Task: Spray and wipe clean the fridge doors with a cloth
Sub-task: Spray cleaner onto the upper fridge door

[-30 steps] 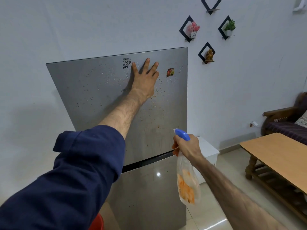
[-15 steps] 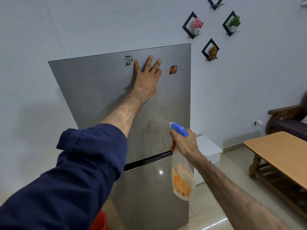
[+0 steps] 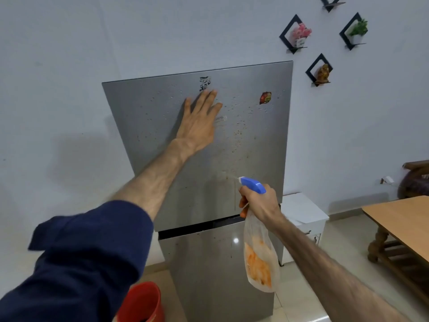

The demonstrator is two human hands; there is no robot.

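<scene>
We find the fridge (image 3: 253, 140) standing against the wall, its upper door (image 3: 148, 117) speckled with droplets and its lower door (image 3: 209, 270) below a dark gap. The left hand (image 3: 199, 122) lies flat on the upper door, fingers straight and close together, fingertips just under a black sticker (image 3: 205, 83) near the fridge's top edge. A red sticker (image 3: 265, 98) sits toward the fridge's right edge. The right hand (image 3: 260, 202) grips a spray bottle (image 3: 253, 184) in front of the fridge at the foot of the upper door, fingers curled round the neck, blue head pointed at the steel. From that same fist hangs a cloth (image 3: 261, 259) (white with orange patches), draped in front of the lower door. We cannot tell whether the trigger is squeezed. A red bucket (image 3: 144, 303) stands on the floor at the fridge's lower left. A white cabinet (image 3: 306, 214) stands just right of the fridge, and a wooden surface (image 3: 399, 219) well to its right.
</scene>
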